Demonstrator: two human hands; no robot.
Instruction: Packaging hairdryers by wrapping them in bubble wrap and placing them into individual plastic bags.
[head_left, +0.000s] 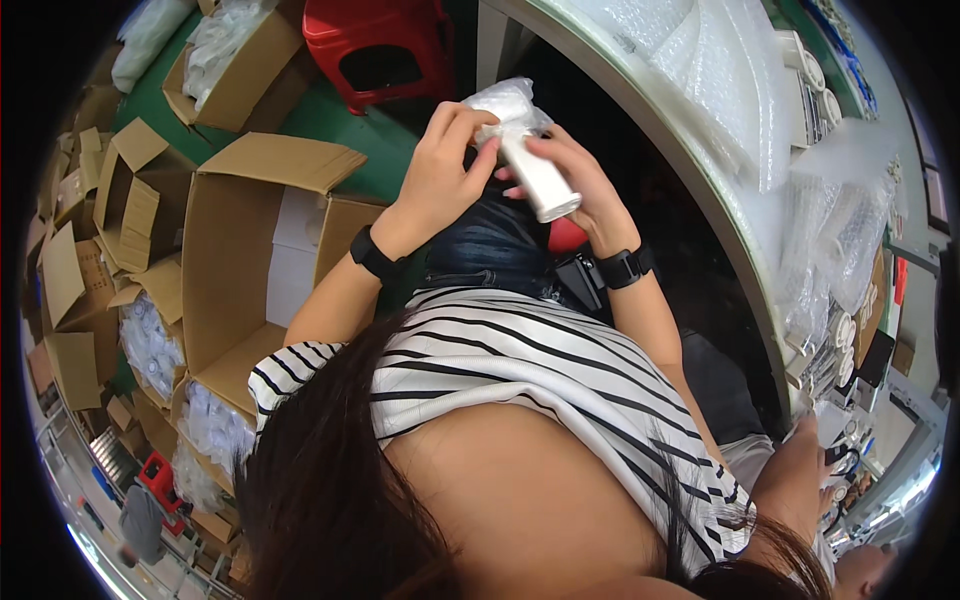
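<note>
Above my lap I hold a white cylindrical part [541,178] with a flared rim at its near end. Its far end is covered by clear, crinkled plastic wrap [503,97], possibly a bubble bag. My right hand [588,185] is closed around the cylinder's right side, thumb on top and fingertips showing beneath it. With bent fingers, my left hand [445,165] grips the wrap where it meets the cylinder. The part tilts, its flared end toward me and to the right. What lies inside the wrap is hidden.
A large open cardboard box [225,265] stands at my left, with more boxes beyond it. A red plastic stool [380,50] is ahead. Along the right curves a table edge [700,170] carrying bubble wrap sheets [690,70] and white parts. Another person's arm [795,475] reaches in at lower right.
</note>
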